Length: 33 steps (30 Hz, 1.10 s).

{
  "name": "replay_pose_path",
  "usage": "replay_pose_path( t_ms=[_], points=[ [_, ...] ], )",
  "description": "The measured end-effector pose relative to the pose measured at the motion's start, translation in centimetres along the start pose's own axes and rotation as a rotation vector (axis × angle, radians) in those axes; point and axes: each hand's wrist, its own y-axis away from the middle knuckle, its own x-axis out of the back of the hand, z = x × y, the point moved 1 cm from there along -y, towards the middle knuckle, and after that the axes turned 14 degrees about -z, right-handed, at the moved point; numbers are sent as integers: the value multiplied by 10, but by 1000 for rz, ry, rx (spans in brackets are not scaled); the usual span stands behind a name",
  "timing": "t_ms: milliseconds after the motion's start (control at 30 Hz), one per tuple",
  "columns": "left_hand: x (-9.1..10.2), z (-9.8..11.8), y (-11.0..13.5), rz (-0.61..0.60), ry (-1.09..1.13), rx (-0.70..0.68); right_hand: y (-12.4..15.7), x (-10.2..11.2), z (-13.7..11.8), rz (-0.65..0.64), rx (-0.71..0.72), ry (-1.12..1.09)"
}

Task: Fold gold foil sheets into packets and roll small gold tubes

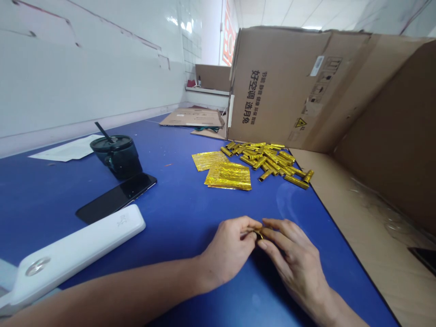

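Note:
Both hands meet over the blue table [177,218], near its front. Between the fingertips is a small piece of gold foil paper [259,235], curled and mostly hidden. My left hand [229,247] pinches it from the left, thumb and fingers closed. From the other side my right hand [294,252] grips it with bent fingers and thumb. Beyond the hands lie flat gold foil sheets [229,176], stacked in overlapping piles. Just right of them is a loose heap of rolled gold foil tubes [270,161].
At left are a white elongated device [81,250], a black phone [117,198], a dark lidded mug with a straw [119,156] and white paper [66,147]. A large open cardboard box [282,91] stands along the right. Flat cardboard [192,118] lies at the back.

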Motion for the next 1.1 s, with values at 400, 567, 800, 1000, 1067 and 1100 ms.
replay_pose_path(
  t_ms=[400, 567, 800, 1000, 1067, 1100],
  points=[
    [0, 0, 0, 31, 3, 45, 0, -3, 7, -43, -7, -107],
    [-1, 3, 1, 17, 4, 27, -2, -4, 4, -72, -67, -265],
    [-1, 5, 0, 19, -10, 5, -2, -7, 3, -92, -315, -616],
    [-3, 3, 0, -12, 116, 59, -2, -5, 4, -57, -324, -654],
    [-3, 3, 0, -28, 169, 69, -3, -3, 1, -70, -291, -627],
    [-3, 3, 0, -32, 184, 71, -3, -3, 0, -80, -274, -612]
  ],
)
